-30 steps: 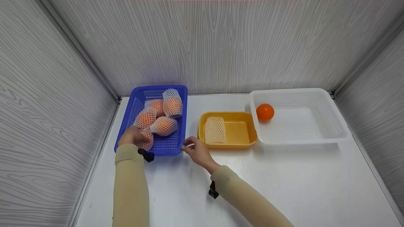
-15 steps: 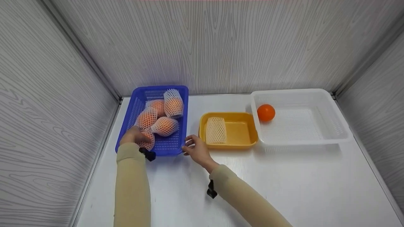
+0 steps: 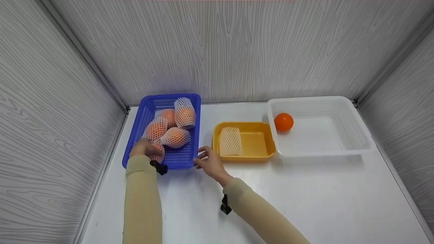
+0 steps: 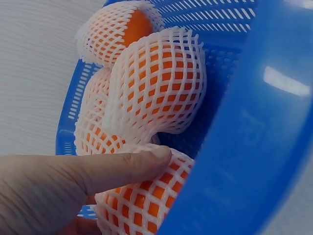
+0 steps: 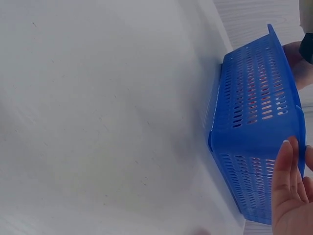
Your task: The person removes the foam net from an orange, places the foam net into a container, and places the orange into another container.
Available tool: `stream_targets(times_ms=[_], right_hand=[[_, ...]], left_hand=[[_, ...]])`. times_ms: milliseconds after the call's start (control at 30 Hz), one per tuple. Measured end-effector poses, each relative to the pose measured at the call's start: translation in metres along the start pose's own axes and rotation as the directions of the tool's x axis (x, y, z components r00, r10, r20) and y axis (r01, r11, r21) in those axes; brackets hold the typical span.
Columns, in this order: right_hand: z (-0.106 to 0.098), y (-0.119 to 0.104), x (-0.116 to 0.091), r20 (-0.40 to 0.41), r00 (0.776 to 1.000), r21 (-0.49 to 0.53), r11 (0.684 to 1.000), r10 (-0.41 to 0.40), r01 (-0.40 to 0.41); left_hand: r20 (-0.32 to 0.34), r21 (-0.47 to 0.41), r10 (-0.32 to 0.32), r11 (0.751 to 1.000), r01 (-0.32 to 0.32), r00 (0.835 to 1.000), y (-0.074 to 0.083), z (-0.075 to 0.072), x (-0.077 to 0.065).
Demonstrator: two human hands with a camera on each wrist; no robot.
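Note:
In the blue basket (image 3: 197, 135), my left hand (image 3: 143, 148) grips an orange in a white foam net (image 4: 142, 208) at the near left corner. Its thumb lies across the top of the net; the other fingers are mostly hidden beneath. Several more netted oranges (image 3: 176, 137) lie close by, one touching the held one. At the basket's near right corner, my right hand (image 3: 211, 163) holds the rim, thumb and fingers on either side of the corner. The right wrist view shows those fingers (image 5: 282, 169) along the basket's outer wall.
Right of the basket is a yellow tray (image 3: 256, 156) with an emptied foam net (image 3: 230, 141) lying flat in it. Beyond it stands a white basket (image 3: 322, 154) with one bare orange (image 3: 283, 122) at its left end. Wood-patterned panels (image 3: 217, 51) wall the white table (image 3: 305, 196).
Both hands stay in the same places on the netted orange and the basket corner. The whole scene shifts slightly as the head camera moves.

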State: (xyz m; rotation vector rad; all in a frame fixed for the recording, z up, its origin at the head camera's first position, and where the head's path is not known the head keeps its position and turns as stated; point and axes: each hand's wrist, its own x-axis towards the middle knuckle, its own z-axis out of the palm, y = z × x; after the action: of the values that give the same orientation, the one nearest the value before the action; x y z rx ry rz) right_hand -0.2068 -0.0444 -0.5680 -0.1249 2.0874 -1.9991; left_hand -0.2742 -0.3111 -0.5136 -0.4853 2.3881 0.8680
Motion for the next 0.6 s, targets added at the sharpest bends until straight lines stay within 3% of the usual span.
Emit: stream_targets(times_ms=[200, 600], right_hand=[[0.001, -0.001, 0.000, -0.007, 1.000, 0.017, 1.000, 0.002, -0.001], [0.001, -0.003, -0.003, -0.001, 1.000, -0.006, 1.000, 0.003, -0.003]], left_hand=[[-0.027, -0.026, -0.032, 0.999, 0.031, 0.999, 0.003, -0.001, -0.007], [-0.079, 0.087, 0.047, 0.995, -0.040, 0.996, 0.009, -0.008, -0.032]])
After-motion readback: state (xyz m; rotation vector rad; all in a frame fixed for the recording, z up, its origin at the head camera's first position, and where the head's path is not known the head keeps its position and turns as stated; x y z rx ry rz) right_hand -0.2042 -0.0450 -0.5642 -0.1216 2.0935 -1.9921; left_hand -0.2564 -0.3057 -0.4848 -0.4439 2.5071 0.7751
